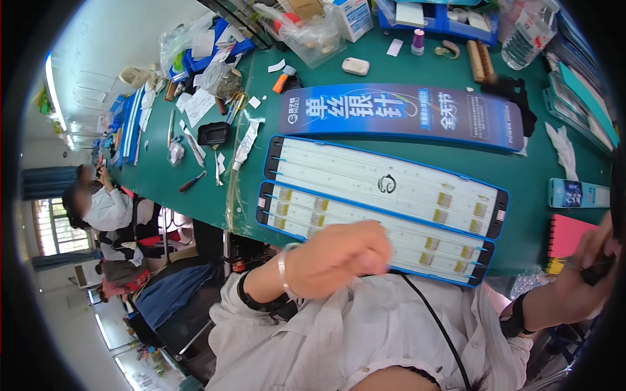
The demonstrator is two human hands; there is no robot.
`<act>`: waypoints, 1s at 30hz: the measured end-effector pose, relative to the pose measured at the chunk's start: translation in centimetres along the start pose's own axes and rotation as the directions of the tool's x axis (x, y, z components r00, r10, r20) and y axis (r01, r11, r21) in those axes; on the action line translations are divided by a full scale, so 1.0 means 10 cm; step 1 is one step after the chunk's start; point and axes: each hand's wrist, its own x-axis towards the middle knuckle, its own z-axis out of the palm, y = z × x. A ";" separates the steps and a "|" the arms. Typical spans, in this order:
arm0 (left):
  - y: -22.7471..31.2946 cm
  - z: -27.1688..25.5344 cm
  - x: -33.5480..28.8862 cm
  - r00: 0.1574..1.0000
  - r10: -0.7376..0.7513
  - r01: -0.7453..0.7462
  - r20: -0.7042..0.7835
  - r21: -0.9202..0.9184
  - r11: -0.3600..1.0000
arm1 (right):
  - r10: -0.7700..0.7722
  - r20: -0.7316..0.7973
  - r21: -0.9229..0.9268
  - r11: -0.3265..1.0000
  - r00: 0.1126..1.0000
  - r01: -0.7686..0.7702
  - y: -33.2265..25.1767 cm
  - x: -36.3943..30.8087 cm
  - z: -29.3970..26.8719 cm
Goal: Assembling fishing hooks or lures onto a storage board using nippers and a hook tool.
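My left hand [339, 257], with a bracelet at the wrist, is over the near edge of an open flat case [385, 184]. Its fingers are curled together; whatever they may hold is hidden. The blue-rimmed case has two long white panels with slots, and small yellowish bundles lie in rows near their ends. Beyond it lies a long blue printed box sleeve [391, 116]. At the far right rim, my right hand [590, 251] is raised beside a red spiral notebook [566, 236]. Its fingers are bent around a dark object [596, 270], partly lost in shadow.
On the green table [251, 72] are a white earbud case [355, 66], an orange-capped tube [283, 79], a black tray [213, 133] and a white tube [246, 144]. A water bottle [527, 39] stands far right. A black cable [433, 316] hangs in front of me. Another person [111, 208] sits at left.
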 end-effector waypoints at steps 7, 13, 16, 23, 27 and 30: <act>-0.09 -0.59 -0.36 0.831 0.282 0.239 -0.479 0.766 0.597 | 0.400 0.380 0.251 0.823 0.834 -0.509 0.29 -0.48 0.47; -0.28 -0.87 -0.49 0.768 0.390 0.520 -0.507 0.850 0.082 | 0.316 0.557 0.190 0.852 0.768 -0.488 0.29 -0.46 0.75; -0.42 -0.96 -0.35 0.683 0.386 0.607 -0.620 0.776 0.172 | 0.186 0.671 0.239 0.862 0.718 -0.447 0.38 -0.50 0.83; -0.64 -1.08 -0.26 0.492 0.271 0.540 -0.827 0.534 0.650 | 0.012 0.791 0.308 0.857 0.612 -0.414 0.45 -0.56 0.98; -0.67 -1.16 -0.37 0.459 0.302 0.639 -0.836 0.547 0.541 | -0.020 0.822 0.318 0.846 0.570 -0.429 0.51 -0.59 1.02; -0.71 -1.17 -0.32 0.441 0.266 0.649 -0.857 0.509 0.565 | -0.005 0.829 0.298 0.851 0.560 -0.433 0.54 -0.57 1.01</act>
